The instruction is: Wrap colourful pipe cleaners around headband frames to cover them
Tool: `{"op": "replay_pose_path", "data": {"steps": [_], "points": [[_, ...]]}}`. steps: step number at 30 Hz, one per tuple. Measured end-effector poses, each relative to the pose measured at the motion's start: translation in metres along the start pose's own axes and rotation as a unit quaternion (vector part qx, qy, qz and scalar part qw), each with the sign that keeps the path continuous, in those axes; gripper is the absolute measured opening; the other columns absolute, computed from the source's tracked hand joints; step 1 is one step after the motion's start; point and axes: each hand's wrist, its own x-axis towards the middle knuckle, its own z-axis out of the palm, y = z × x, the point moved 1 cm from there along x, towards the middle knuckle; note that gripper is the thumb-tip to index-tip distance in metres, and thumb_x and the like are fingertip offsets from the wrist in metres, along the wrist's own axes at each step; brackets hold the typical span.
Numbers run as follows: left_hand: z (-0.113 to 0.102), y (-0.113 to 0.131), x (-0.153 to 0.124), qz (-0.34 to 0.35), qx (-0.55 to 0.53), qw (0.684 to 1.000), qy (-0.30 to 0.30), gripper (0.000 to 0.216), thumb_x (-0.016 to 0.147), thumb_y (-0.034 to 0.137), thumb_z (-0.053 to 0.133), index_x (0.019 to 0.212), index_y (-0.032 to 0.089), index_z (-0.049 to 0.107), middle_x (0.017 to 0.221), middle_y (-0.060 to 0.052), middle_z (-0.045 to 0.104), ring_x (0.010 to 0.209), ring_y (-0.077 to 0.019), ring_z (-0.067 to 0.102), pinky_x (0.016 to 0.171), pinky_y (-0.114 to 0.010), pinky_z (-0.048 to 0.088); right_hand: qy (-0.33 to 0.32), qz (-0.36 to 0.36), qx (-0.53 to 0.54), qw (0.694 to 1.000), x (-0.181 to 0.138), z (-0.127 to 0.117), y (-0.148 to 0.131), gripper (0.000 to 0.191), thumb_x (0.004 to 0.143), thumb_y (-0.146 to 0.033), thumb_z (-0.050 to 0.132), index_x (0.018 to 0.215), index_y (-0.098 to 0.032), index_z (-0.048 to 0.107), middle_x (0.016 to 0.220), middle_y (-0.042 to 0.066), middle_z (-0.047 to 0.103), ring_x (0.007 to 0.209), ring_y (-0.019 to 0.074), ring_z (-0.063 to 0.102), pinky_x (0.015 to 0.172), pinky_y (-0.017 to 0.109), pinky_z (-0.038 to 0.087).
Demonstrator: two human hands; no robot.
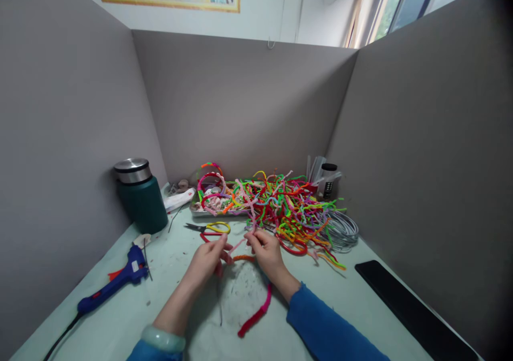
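My left hand (208, 259) and my right hand (266, 251) meet over the middle of the pale green table (120, 318). Both pinch a thin pink pipe cleaner (237, 244) stretched between their fingertips. An orange fuzzy piece (243, 258) bridges the gap just below the fingers. A red and pink pipe cleaner (256, 313) curves down from under my right hand onto the table. A jade bangle (163, 338) sits on my left wrist, and my right arm wears a blue sleeve.
A big tangle of coloured pipe cleaners (288, 206) lies behind the hands, with a tray (200, 209) of looped ones. Yellow-handled scissors (210, 227), a blue glue gun (116, 283), a green flask (140, 195), coiled wire (340, 230) and a black slab (404, 305) surround them.
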Motion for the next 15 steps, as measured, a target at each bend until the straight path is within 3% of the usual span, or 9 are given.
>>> {"op": "replay_pose_path", "data": {"steps": [5,8,12,15], "points": [[0.0061,0.0041,-0.0059,0.024,0.019,0.998,-0.054,0.045,0.062,0.054,0.065,0.075,0.011,0.062,0.059,-0.002,0.064,0.036,-0.0058,0.043,0.038,-0.02,0.034,-0.011,0.038,0.038,0.999,0.0002,0.0029,0.0027,0.03,0.084,-0.037,0.054,0.064,-0.016,0.062,0.058,0.0,0.056,0.052,0.0114,0.048,0.052,0.022,0.037],[0.0058,0.0046,-0.0054,0.022,0.008,0.999,-0.035,0.049,0.066,0.059,0.058,0.077,0.011,0.061,0.062,-0.004,0.066,0.034,-0.0059,0.042,0.037,-0.02,0.032,-0.004,0.075,0.069,0.995,0.0025,0.0019,0.0068,0.031,0.083,-0.039,0.055,0.063,-0.016,0.06,0.054,-0.002,0.053,0.047,0.0109,0.046,0.047,0.022,0.035],[0.0045,0.0015,-0.0034,-0.038,-0.011,0.998,-0.04,0.065,0.075,0.069,0.036,0.083,0.009,0.061,0.062,-0.008,0.068,0.029,-0.0073,0.043,0.035,-0.021,0.028,0.0,0.028,0.039,0.999,0.0016,-0.0002,0.0047,0.029,0.083,-0.036,0.056,0.062,-0.016,0.061,0.059,0.0,0.055,0.054,0.0114,0.049,0.052,0.022,0.037],[0.0059,0.0,-0.0034,-0.027,0.007,0.997,-0.069,0.055,0.069,0.064,0.053,0.078,0.01,0.06,0.061,-0.006,0.068,0.03,-0.0058,0.041,0.035,-0.02,0.029,-0.01,0.017,0.031,0.999,-0.0005,0.0015,0.0032,0.027,0.083,-0.035,0.056,0.063,-0.016,0.063,0.061,0.0,0.056,0.057,0.012,0.05,0.055,0.022,0.037]]}}
